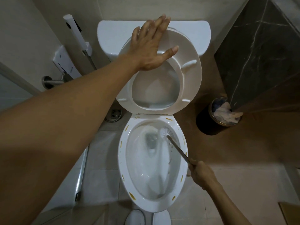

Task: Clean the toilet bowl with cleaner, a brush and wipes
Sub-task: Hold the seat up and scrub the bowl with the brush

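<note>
Left hand point(151, 46) spread flat, fingers straight, pressing on the raised toilet seat point(190, 75) near its upper edge, just in front of the cistern point(113, 34). Right hand point(203, 174) curled round the lower end of the brush handle point(177, 151), low and to the right of the toilet bowl point(123, 159), just outside its rim. Handle slanting up and left across the right side of the rim into the bowl. White brush head point(164, 131) against the upper right inner wall, just under the rim and right of the drain opening point(151, 142). Wet, streaked bowl interior; yellow-brown marks dotted round the rim. Bowl lying between the two hands: left one well above it on the seat, right one beside its right edge.

Black waste bin point(206, 124) with crumpled white paper to the right of the seat, at the foot of a dark marbled wall point(259, 54). White bidet sprayer point(76, 31) hanging on the left wall, a metal holder point(52, 81) below it. Floor drain point(116, 113) left of the bowl. White slippers point(134, 216) at the bottom edge, before the bowl.
</note>
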